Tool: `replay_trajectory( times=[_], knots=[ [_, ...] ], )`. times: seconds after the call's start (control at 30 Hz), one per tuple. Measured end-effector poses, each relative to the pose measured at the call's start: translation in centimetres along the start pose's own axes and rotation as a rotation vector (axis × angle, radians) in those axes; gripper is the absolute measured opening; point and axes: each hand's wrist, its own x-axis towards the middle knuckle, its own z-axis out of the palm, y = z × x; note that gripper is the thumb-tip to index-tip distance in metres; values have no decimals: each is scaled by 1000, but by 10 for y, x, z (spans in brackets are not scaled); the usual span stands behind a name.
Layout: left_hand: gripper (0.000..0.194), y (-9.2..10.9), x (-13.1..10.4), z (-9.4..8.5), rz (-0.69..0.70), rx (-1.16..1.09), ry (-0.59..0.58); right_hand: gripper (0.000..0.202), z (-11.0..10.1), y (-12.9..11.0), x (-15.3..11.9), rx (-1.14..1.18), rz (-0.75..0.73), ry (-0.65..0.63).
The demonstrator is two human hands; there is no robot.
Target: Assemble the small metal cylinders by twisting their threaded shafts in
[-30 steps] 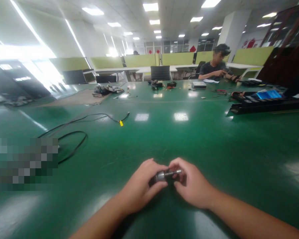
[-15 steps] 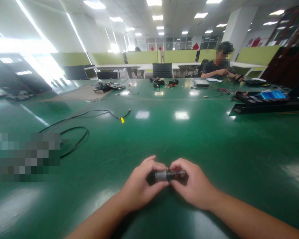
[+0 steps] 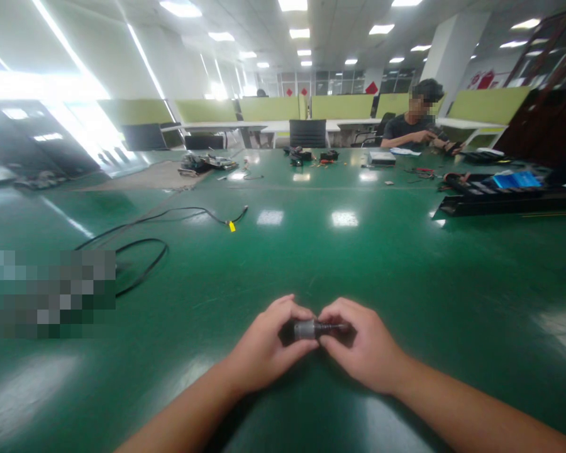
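Note:
A small grey metal cylinder with a thin dark shaft, much like a little motor, lies level between my two hands just above the green table or on it; I cannot tell which. My left hand grips the thick grey body from the left, thumb below and fingers above. From the right, the thumb and fingertips of my right hand close around the part where the body meets the shaft. The shaft points right, into the hollow of that hand. Both hands' fingertips nearly meet at the middle of the part.
Black cables, one with a yellow tag, lie to the left beside a blurred-out patch. Electronic parts and a grey box stand farther back. A long black housing lies at right. Another person sits across the table.
The fingers of my right hand have shifted very slightly on the part, and the shaft now looks a little more covered. My left hand keeps its grip in the same place.

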Motion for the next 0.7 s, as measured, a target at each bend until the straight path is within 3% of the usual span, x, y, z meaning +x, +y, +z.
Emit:
replay_trajectory(
  times=[0.7],
  knots=[
    [26,-3,-3,2,36,44,-4,17,-2,2,3,18,-19,-14]
  ],
)
